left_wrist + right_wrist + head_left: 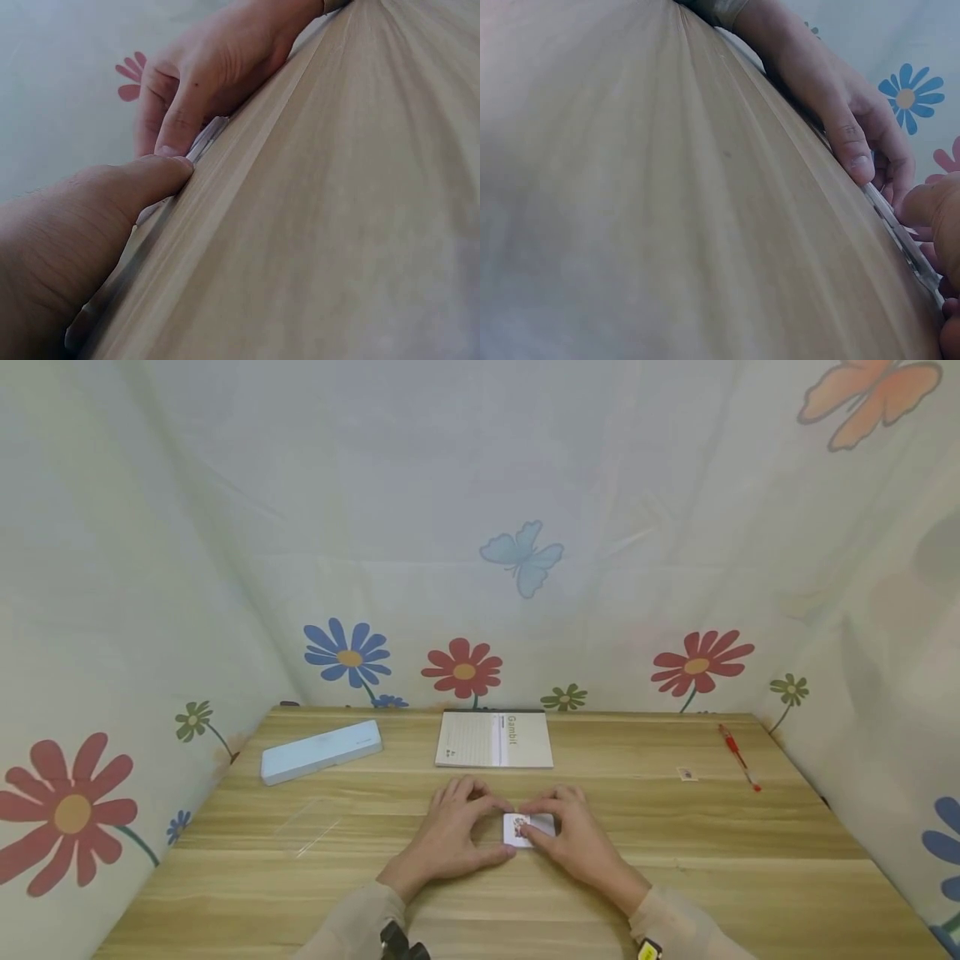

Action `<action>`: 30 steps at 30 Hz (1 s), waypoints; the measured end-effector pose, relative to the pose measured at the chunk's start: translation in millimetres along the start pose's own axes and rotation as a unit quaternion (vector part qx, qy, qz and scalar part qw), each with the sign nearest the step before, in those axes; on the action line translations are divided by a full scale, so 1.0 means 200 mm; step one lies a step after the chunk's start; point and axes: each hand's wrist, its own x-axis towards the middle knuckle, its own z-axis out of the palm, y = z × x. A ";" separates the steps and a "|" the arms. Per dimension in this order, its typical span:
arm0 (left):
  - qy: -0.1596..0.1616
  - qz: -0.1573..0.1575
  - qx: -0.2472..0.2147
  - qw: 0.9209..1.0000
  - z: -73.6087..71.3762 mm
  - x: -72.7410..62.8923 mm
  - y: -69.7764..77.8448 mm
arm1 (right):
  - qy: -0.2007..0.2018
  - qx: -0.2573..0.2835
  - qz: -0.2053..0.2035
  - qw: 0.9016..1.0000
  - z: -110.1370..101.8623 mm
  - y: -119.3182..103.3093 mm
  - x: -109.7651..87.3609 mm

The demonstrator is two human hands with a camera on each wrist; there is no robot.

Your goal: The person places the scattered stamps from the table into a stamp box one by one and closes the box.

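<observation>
A small, flat white case (543, 821) lies on the table between the hands, a small colored picture (519, 824) on its left part. The left hand (454, 827) holds its left end, thumb at the near corner and index finger at the far edge. Over the right part is the right hand (573, 837), its thumb pressing on the picture and its fingers curled at the far edge. In the left wrist view, the thumbs of the left hand (97, 217) and right hand (217, 67) meet at the case's thin edge. The right hand hides part of its top.
A light blue pencil case (322, 752) lies back left, with a clear plastic piece (306, 828) nearer. Behind the hands is a notebook (468, 739). On the right lie a small printed piece (687, 774) and a red pen (738, 755). Patterned curtain (420, 527) encloses the wooden table (750, 877).
</observation>
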 end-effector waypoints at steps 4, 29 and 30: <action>0.004 0.002 0.000 1.000 0.00 0.00 0.00 | 0.003 -0.005 -0.003 1.000 0.00 0.01 0.00; 0.000 0.000 -0.003 1.000 0.00 0.01 0.00 | -0.001 0.101 0.075 0.992 -0.04 0.03 0.03; -0.001 -0.001 -0.004 1.000 0.00 0.01 0.00 | 0.000 0.114 0.076 0.991 -0.05 0.03 0.04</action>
